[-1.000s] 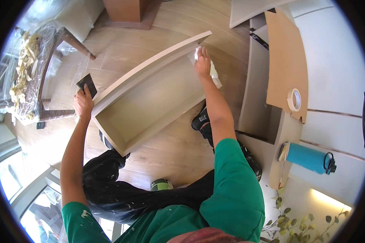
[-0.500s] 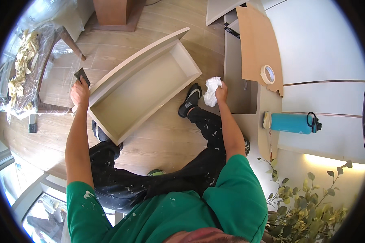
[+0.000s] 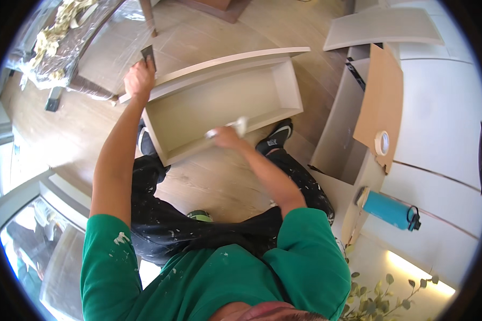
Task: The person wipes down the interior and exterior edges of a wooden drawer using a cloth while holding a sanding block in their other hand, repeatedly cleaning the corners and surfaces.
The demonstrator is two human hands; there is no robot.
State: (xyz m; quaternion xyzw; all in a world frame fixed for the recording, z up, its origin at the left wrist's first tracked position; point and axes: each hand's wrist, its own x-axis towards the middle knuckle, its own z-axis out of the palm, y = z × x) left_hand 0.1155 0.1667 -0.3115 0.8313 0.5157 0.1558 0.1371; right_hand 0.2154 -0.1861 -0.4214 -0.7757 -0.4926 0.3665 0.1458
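My left hand [image 3: 139, 79] is closed on a small dark flat pad [image 3: 148, 52], just above the far left end of a drawer's front panel. The beige drawer [image 3: 166, 134] lies on the floor between my feet, its hollow side up. My right hand [image 3: 228, 137] is closed round a crumpled white cloth [image 3: 241, 126], over the drawer's near side wall. Motion blurs the cloth, and whether it touches the wood I cannot tell.
At right stands an open cabinet [image 3: 326, 144] with a cardboard sheet [image 3: 379, 101], a tape roll [image 3: 382, 143] and a blue bottle [image 3: 390, 209] on top. Plastic-wrapped furniture [image 3: 64, 64] is at far left. A dark block [image 3: 52, 100] lies on the floor near it.
My right hand has swung left with the white cloth, from beside the cabinet to the drawer's near wall. My left hand still holds the dark pad. The whole view has turned and shifted.
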